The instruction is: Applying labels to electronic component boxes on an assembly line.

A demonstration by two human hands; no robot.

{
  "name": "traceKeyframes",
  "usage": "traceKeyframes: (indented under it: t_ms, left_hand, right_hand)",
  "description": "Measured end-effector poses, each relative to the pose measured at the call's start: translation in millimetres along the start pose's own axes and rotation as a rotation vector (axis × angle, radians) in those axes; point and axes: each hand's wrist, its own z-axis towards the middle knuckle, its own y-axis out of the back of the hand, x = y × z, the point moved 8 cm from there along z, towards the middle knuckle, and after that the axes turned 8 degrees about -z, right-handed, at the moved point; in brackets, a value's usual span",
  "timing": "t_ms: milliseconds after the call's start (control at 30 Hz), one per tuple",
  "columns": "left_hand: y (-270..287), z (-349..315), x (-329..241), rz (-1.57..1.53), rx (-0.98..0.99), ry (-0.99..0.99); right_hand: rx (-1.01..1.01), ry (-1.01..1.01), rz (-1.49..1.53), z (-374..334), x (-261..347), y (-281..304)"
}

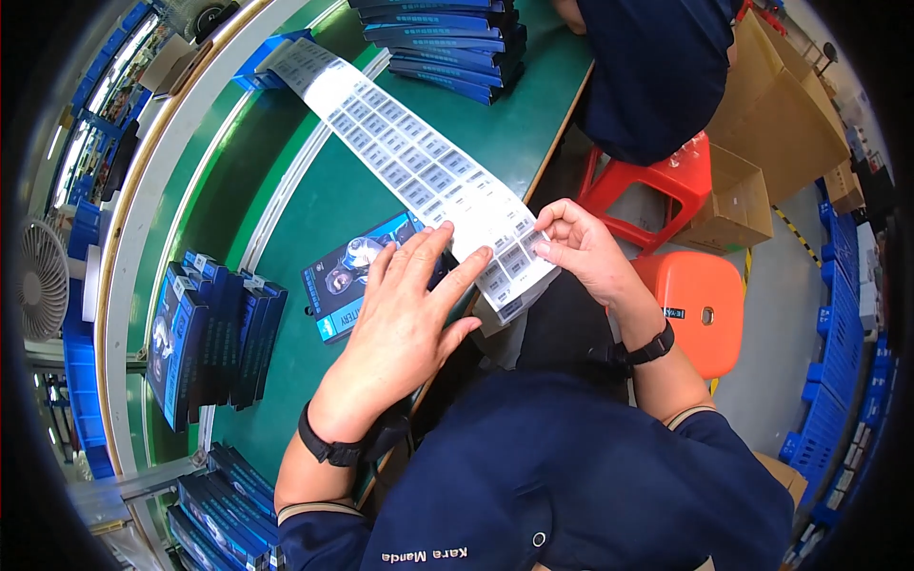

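Observation:
A long white sheet of printed labels (419,162) stretches diagonally over the green table, its near end hanging past the table edge. My left hand (400,290) lies flat with spread fingers, its fingertips touching the left edge of the sheet. At the right edge, thumb and forefinger of my right hand (586,252) pinch together on the label sheet; whether a single label is peeled up there, I cannot tell. Partly beneath my left hand, a flat blue and black box (335,281) with a printed picture lies on the table.
Upright blue boxes (214,333) stand at the left, with more boxes (224,509) below. A stack of blue boxes (443,43) rises at the far side, near a blue bin (259,68). Another person's dark sleeve (652,76), red stools (705,314) and cardboard boxes (776,105) are on the right.

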Motion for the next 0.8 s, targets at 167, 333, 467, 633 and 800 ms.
traceKeyframes:
  t_ms: [167, 333, 467, 633, 800]
  left_hand:
    - [-15, 11, 1, 0.004, -0.056, -0.033]
    - [-19, 16, 7, -0.029, -0.080, -0.047]
    - [-19, 14, 10, -0.029, -0.094, -0.046]
    - [-18, 15, 12, -0.077, -0.114, -0.039]
    - [-18, 14, 19, -0.127, -0.130, -0.017]
  right_hand:
    - [0.072, 0.013, 0.135, -4, 15, -17]
    - [0.051, 0.036, 0.068, -4, 10, -21]
    - [-0.119, 0.316, -0.571, -16, 48, -22]
    - [-0.056, 0.486, -0.656, -28, 72, -39]
    - [-0.041, 0.676, -0.866, -34, 79, -59]
